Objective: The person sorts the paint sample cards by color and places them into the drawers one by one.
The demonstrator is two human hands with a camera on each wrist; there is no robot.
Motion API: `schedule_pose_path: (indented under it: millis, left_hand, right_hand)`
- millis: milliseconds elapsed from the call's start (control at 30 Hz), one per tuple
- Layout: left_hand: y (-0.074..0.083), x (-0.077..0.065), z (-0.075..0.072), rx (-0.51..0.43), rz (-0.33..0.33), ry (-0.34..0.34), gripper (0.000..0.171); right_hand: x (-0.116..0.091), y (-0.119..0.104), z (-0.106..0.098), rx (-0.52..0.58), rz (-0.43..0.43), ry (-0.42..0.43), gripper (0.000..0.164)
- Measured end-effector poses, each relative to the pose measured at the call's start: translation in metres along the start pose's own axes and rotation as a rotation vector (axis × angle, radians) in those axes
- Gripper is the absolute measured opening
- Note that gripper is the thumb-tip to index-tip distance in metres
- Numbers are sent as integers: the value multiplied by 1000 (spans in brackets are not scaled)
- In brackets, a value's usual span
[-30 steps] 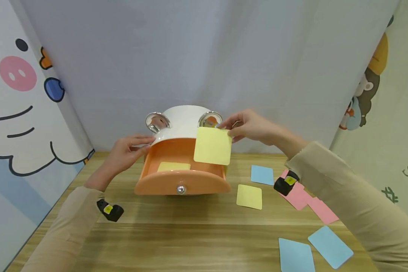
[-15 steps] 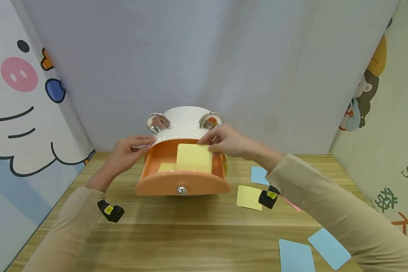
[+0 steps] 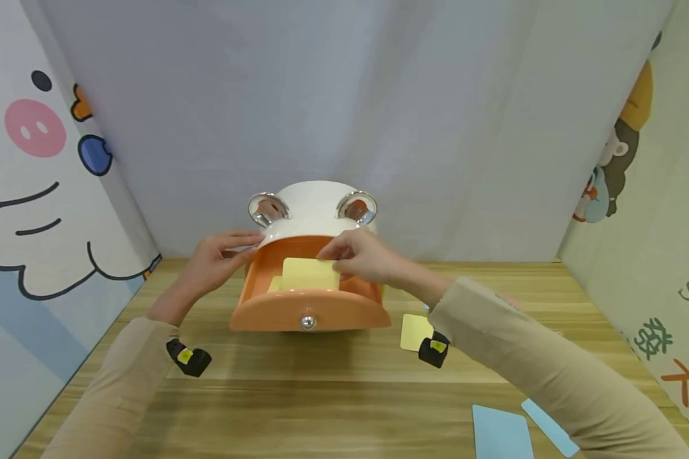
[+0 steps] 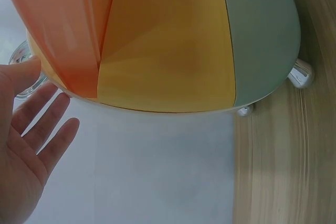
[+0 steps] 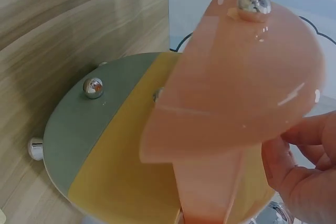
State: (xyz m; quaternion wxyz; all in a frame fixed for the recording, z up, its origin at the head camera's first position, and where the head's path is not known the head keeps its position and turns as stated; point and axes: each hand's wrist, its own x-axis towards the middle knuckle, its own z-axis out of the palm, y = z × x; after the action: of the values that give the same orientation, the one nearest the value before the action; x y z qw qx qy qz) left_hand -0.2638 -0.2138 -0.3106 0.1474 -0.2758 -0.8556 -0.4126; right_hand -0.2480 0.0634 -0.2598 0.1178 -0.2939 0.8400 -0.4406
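A white storage cabinet [image 3: 312,207] with two chrome ears stands at the back of the table, its orange drawer [image 3: 264,313] pulled out. My right hand [image 3: 364,258] pinches a yellow card [image 3: 307,275] by its right edge, lowered into the drawer, its bottom hidden behind the drawer front. A second yellow card [image 3: 275,284] lies in the drawer at its left. My left hand [image 3: 215,260] rests against the cabinet's left side with fingers spread and fairly straight, as the left wrist view shows. Below, a yellow drawer [image 4: 168,40] and a green drawer [image 4: 262,40] are closed.
On the wooden table, a yellow card [image 3: 414,331] lies right of the cabinet, partly behind the wrist camera. Two blue cards [image 3: 501,433] lie near the front right. My right sleeve [image 3: 528,357] covers most of the cards behind it. A grey curtain [image 3: 436,127] hangs at the back.
My right hand has moved left and down, taking the yellow card from beside the right ear into the orange drawer. My left hand has stayed at the cabinet's side.
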Motion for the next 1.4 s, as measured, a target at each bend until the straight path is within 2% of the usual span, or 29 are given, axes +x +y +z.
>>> schedule_pose_path:
  millis: [367,533,700,767,933,1033,1200,1300,1400]
  left_hand:
    - [0,-1,0,12,8,10,27]
    - [0,-1,1,14,6,8,27]
    - [-1,-1,1,14,5,12,27]
    - [-1,-1,0,17,1,12,27]
    - [0,-2,0,17,-8,11,28]
    - [0,-2,0,12,-9,12,28]
    - [0,-3,0,18,-8,16,28]
    - [-1,-2,1,31,-8,21,28]
    - [-1,-2,1,37,-9,24,27]
  right_hand:
    - [1,5,9,-50,16,-12,24]
    - [1,10,6,-111,-57,-26,26]
    - [-1,13,-1,-164,-146,-85,26]
    - [-3,13,-6,-158,-166,-105,26]
    - [-10,13,-23,-38,-163,-134,28]
    - [-17,16,-36,-6,-172,-110,29]
    - [-34,30,-62,18,-117,10,34]
    - [-45,48,-76,28,-64,78,37]
    - [-55,78,-84,3,4,110,39]
